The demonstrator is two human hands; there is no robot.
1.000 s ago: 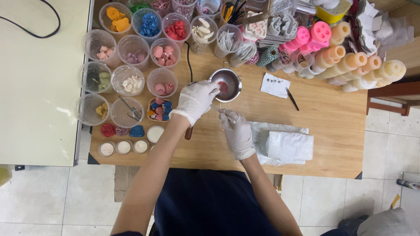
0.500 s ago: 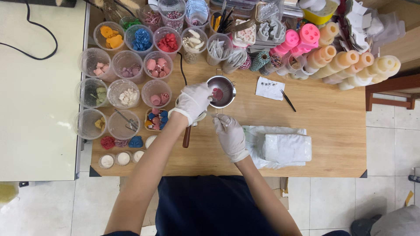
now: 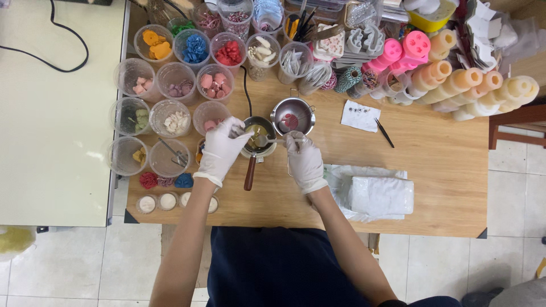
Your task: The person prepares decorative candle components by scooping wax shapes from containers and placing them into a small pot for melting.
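My gloved left hand (image 3: 222, 149) rests its fingers on the left rim of a small dark melting pot (image 3: 259, 132), whose wooden handle (image 3: 249, 173) points toward me. In my gloved right hand (image 3: 304, 160) is a metal spoon (image 3: 267, 139), its bowl lying inside that pot over yellowish contents. Just behind and to the right stands a steel pitcher (image 3: 297, 109) with a red lump at its bottom. All of this sits on a wooden table (image 3: 432, 170).
Clear plastic cups (image 3: 170, 77) of coloured wax pieces fill the table's left side. Pink and orange cylinder moulds (image 3: 455, 79) lie at the back right. A white tissue pack (image 3: 380, 196) is right of my right hand, with a paper slip and black pen (image 3: 384, 133) beyond it.
My left hand slid left off the small pot, which now shows. My right hand moved up and brought the spoon into that pot. The camera view shifted slightly.
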